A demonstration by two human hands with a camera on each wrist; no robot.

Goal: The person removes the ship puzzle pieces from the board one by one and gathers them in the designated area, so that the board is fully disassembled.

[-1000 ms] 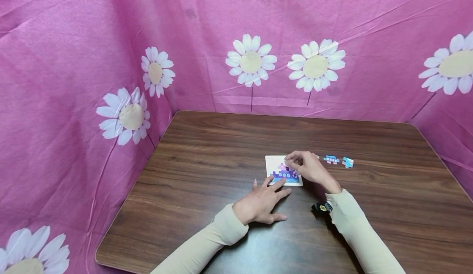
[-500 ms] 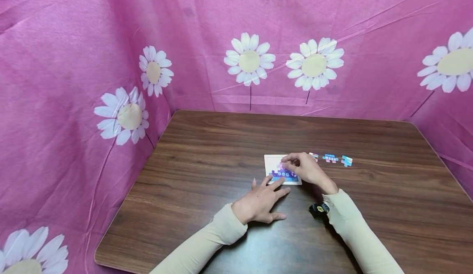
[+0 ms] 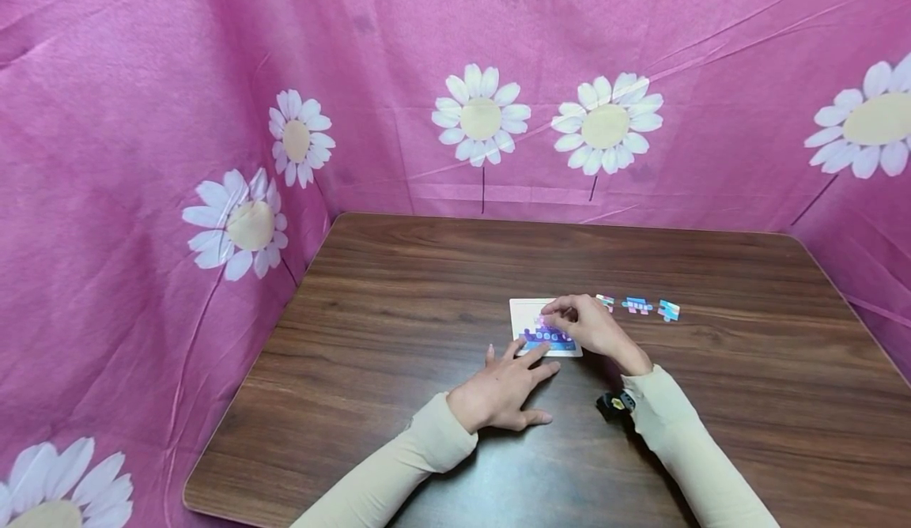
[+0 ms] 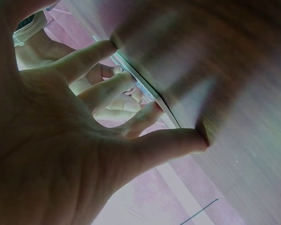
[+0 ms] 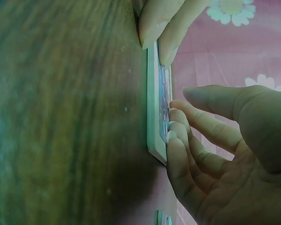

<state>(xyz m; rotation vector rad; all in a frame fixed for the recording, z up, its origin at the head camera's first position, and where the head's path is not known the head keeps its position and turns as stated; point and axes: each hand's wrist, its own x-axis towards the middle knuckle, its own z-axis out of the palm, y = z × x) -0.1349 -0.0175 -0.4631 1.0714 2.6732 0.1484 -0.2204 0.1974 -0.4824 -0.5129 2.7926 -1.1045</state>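
The puzzle board lay flat on the brown table. From its 3 o'clock side the right hand rested its fingertips on the picture, thumb apart, grip loose. At 7 o'clock the left hand spread its fingers, grip released, touching the near edge. 3 loose pieces lay between 2 and 3 o'clock; a pink flowered curtain hung at 12.

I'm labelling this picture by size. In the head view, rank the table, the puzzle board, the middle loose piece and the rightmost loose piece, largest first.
1. Table
2. Puzzle board, partly covered yet clearly bigger than either piece
3. Middle loose piece and rightmost loose piece, too alike to rank
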